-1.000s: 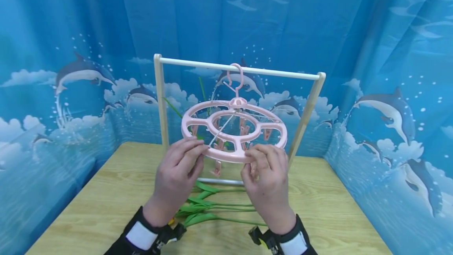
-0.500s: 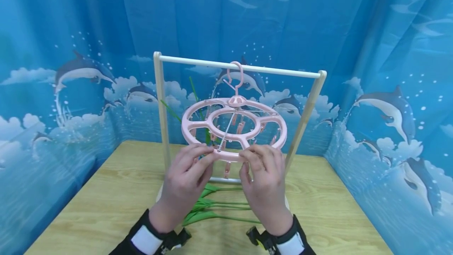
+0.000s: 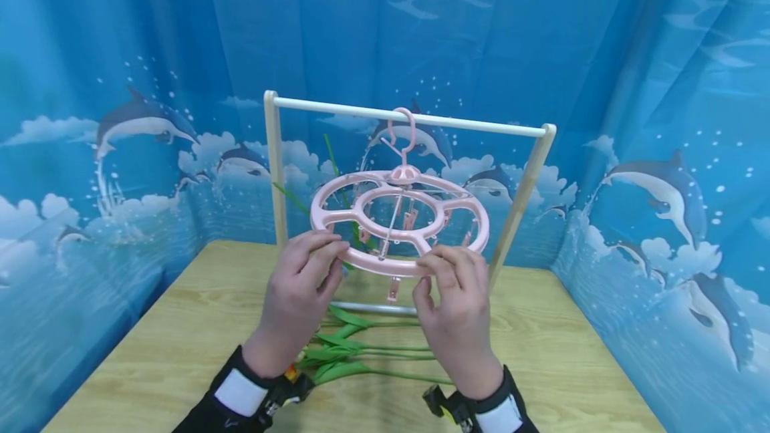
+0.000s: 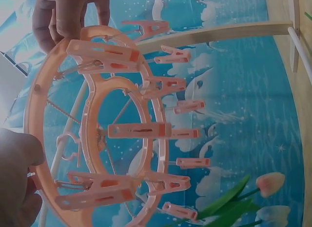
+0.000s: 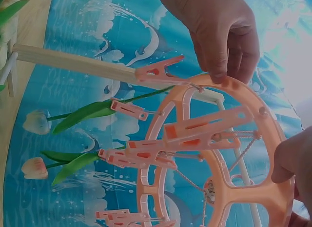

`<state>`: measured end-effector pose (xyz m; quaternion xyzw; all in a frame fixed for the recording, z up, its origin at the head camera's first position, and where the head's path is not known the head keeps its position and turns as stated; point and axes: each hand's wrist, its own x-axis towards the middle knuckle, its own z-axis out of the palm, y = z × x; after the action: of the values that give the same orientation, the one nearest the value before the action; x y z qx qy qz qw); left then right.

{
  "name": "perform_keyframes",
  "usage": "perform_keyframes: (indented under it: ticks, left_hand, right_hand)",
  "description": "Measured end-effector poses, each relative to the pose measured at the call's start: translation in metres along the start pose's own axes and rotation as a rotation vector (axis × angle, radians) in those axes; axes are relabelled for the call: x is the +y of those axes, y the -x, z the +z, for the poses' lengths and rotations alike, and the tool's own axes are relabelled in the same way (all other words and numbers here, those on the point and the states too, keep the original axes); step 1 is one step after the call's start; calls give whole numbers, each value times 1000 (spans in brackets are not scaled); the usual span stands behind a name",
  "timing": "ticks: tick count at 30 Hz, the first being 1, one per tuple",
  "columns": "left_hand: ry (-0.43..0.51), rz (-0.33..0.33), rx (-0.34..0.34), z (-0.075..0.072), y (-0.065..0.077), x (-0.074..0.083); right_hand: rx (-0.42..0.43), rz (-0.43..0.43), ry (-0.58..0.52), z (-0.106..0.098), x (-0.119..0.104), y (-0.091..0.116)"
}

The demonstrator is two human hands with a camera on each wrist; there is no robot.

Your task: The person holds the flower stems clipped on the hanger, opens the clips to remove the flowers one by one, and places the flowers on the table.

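Note:
A pink round clip hanger [image 3: 391, 264] hangs by its hook [image 3: 404, 127] from the white bar [image 3: 343, 109] of a wooden rack. My left hand [image 3: 301, 293] pinches its near rim at the left. Farther right on the same rim, my right hand [image 3: 457, 303] holds on with fingertips over the edge and thumb below. Several pink clothespins [image 4: 139, 131] dangle underneath. Two artificial tulips, one white [image 5: 36, 122] and one pale pink [image 5: 34, 167], hang head down from clothespins on the far side. More tulips, showing green leaves [image 3: 343, 369], lie on the table between my wrists.
The rack's left post [image 3: 273, 172] and right post [image 3: 522, 199] stand either side of the hanger, with a low crossbar [image 3: 373, 309] near the table [image 3: 541, 353]. A blue dolphin-print curtain [image 3: 481, 32] encloses the table's back and sides.
The hanger has turned, its near rim and cord end shifting rightward. My left hand went right with the rim, then came back left along it. The right hand has moved only slightly.

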<state>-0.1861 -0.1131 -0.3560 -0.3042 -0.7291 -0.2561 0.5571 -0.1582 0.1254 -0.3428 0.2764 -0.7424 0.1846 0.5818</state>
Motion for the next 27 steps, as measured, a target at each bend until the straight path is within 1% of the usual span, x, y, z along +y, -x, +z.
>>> perform_keyframes:
  ticks: [5,9,13,18,22,27]
  left_hand:
    - [6,27,6,0,-1,7]
    - [25,33,14,0,-1,14]
    - [25,43,18,0,-1,21]
    - [36,54,20,1,0,23]
    - [37,29,14,2,1,18]
    - [23,-63,15,3,3,7]
  right_hand:
    - [10,3,-8,1,-4,0]
    - [24,2,-32,4,-9,0]
    - [39,0,-31,6,-13,1]
    - [38,3,-22,6,-14,1]
    - [32,0,-34,6,-12,1]
    - [24,-2,-34,5,-7,0]
